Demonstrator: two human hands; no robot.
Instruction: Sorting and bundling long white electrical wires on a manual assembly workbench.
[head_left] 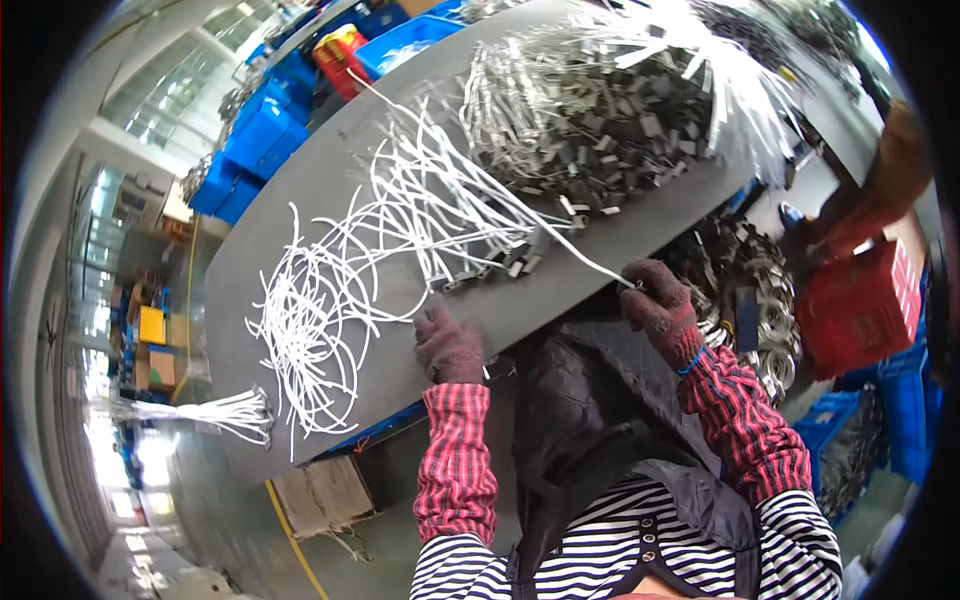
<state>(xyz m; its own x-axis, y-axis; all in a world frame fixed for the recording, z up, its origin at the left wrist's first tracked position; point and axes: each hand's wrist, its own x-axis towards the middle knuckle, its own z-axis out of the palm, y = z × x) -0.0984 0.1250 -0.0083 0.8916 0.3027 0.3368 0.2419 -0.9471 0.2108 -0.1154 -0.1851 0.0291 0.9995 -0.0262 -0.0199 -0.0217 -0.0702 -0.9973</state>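
Note:
My right hand [661, 308], in a maroon knit glove, is closed on one end of a white cable [560, 238]. That cable stretches up and left across the table's near edge into the pile. My left hand [447, 342], gloved alike, rests over the table's edge with its fingers drawn together. A thin white strand runs up to its fingertips, but whether they pinch it is hidden. Just beyond lies a tangle of white cables [430, 185], with small dark and silver connectors [520, 262] at their near ends. Further left sits a looser heap of white cables [310, 335].
A large mound of metal-ended pieces [610, 150] covers the far right of the grey table [250, 225]. A white bundle [225, 412] lies at the left edge. Blue bins [262, 135] stand behind. At right are a red crate [862, 310] and another person's arm [872, 190].

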